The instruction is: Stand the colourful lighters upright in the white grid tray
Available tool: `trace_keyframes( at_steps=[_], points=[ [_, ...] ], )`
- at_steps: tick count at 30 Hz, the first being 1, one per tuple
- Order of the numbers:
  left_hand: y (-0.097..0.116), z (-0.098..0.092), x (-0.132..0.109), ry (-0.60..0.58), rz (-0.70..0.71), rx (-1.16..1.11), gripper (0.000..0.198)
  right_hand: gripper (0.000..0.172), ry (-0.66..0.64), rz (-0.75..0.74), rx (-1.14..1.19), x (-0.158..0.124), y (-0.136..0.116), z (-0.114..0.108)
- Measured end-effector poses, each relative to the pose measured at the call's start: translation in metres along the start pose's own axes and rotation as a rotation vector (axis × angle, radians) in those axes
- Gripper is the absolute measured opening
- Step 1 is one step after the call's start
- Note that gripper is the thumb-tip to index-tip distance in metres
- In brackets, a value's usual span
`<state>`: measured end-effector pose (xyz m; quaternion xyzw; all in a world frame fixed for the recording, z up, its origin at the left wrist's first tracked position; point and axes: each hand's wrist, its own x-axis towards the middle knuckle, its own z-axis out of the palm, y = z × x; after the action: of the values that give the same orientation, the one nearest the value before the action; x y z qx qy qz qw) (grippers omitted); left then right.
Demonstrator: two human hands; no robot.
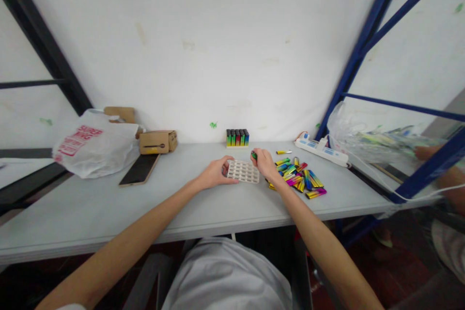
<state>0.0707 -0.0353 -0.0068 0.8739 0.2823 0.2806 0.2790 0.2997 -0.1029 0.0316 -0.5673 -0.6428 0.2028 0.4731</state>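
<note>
My left hand point(217, 173) is closed on the left edge of a white slotted tray point(243, 171), which shows rows of small openings. Something dark shows between its thumb and fingers, too small to make out. At the tray's right end, my right hand point(266, 163) pinches a green, dark-ended lighter point(254, 155); most of it is hidden by the fingers. Just right of that hand lies a loose pile of shiny multicoloured lighters point(296, 174). Behind the tray, near the wall, a block of lighters point(238, 138) stands upright in rows in a white holder.
A single yellow lighter point(284, 152) lies behind the pile. On the right are a power strip point(321, 150) and a blue rack post point(348, 70). To the left are a phone point(140, 170), a cardboard box point(158, 142) and a plastic bag point(96, 143). Another person's arm point(448, 174) shows far right.
</note>
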Motion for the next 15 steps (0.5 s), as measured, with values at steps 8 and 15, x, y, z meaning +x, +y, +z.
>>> trace_keyframes(
  at_steps=[8,15],
  points=[
    [-0.006,0.002,0.001,-0.049,-0.012,-0.176,0.088,0.064,-0.006,-0.034,0.19,0.003,0.008,0.004],
    [-0.008,0.001,0.001,-0.114,-0.043,-0.288,0.089,0.045,-0.069,-0.16,0.178,0.004,0.011,0.007]
  ],
)
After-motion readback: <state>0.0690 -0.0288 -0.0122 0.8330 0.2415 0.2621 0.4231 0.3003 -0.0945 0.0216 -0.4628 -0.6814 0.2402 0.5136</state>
